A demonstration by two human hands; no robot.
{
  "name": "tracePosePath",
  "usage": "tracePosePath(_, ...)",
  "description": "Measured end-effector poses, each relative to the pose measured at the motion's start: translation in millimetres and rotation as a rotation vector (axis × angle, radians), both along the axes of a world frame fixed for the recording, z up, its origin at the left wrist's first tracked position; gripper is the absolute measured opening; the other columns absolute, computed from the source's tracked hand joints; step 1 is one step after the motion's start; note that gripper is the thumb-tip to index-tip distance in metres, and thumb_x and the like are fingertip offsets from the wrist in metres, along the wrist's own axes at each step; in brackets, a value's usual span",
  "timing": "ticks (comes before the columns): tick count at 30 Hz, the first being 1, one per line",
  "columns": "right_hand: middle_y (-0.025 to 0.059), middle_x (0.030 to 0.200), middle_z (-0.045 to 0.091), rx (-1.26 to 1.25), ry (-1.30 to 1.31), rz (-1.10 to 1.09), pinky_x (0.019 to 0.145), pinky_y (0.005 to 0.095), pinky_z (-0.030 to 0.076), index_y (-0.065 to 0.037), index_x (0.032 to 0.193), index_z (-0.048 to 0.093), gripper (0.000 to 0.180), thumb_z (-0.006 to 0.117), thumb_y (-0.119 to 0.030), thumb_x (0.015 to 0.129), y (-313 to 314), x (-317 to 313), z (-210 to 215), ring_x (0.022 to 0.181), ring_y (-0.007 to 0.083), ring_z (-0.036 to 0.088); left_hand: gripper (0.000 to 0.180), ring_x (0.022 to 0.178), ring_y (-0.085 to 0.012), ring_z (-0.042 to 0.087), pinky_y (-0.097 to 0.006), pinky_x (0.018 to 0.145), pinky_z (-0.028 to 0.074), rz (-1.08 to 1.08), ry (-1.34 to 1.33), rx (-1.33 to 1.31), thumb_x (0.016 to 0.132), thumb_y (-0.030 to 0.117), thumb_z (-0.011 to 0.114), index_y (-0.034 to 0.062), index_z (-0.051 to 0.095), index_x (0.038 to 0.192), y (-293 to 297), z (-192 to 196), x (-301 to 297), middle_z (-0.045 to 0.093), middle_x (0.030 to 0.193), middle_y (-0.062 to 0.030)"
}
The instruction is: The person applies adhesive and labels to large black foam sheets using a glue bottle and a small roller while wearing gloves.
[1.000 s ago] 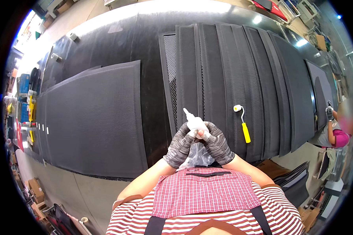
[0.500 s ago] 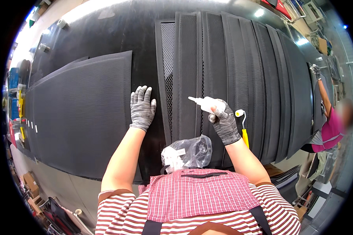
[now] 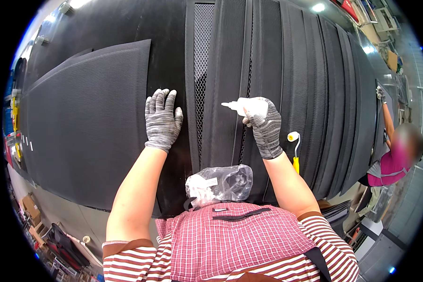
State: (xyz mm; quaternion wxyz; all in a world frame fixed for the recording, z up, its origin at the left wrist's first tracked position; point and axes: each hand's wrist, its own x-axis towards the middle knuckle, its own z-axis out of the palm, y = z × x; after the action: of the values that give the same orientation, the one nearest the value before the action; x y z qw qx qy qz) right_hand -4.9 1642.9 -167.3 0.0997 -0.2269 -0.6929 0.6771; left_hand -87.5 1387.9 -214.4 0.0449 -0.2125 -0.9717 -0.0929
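My left hand (image 3: 163, 121), in a grey striped glove, lies flat with fingers stretched out across the right edge of a large black textured sheet (image 3: 94, 127) and the dark table. Gloved in the same way, my right hand (image 3: 267, 129) grips a white squeeze bottle (image 3: 251, 107). Its narrow nozzle points left, above the nearest of several overlapping black panels (image 3: 225, 84). A strip of metal mesh (image 3: 201, 61) shows along the left side of those panels.
A clear plastic bag (image 3: 228, 184) with white pieces inside lies by the near table edge. To the right of my hand rests a small roller (image 3: 293, 137) with a yellow handle (image 3: 296, 164). Another person (image 3: 391, 164) in a pink top works at the far right.
My view has shifted a little. Both hands appear slightly farther forward and left, the right still holding the bottle. The left stays flat at the sheet's edge.
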Motion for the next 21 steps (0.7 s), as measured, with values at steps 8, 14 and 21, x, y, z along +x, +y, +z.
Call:
tracePosePath(8,0.0073,0.087,0.067,0.177,0.034,0.02,0.059,0.0232,0.054,0.0,0.106,0.059,0.032,0.075,-0.017,0.083,0,-4,-22,0.07,0.0102,0.065,0.049,0.131,-0.0298,0.039,-0.047,0.114,0.025,0.002,0.011,0.015,0.089,0.027,0.056,0.0109,0.049,0.135,1,-1,0,0.048,0.135,-0.011)
tracePosePath(14,0.0072,0.085,0.067,0.706,0.123,0.104,0.055,0.0212,0.049,-0.002,0.105,0.058,0.032,0.077,-0.015,0.083,7,-4,-38,0.064,0.0084,0.061,0.049,0.131,-0.0298,0.04,-0.048,0.114,0.025,0.002,0.011,0.017,0.089,0.027,0.057,0.0111,0.05,0.135,1,0,0,0.048,0.134,-0.0107)
tracePosePath(21,0.0075,0.085,0.068,0.55,0.141,0.128,0.057,0.0213,0.05,-0.002,0.103,0.057,0.03,0.075,-0.016,0.084,3,-11,-27,0.065,0.0084,0.063,0.049,0.131,-0.0299,0.04,-0.048,0.114,0.025,0.002,0.003,0.016,0.089,0.026,0.057,0.011,0.05,0.135,0,-1,-1,0.049,0.134,-0.0108)
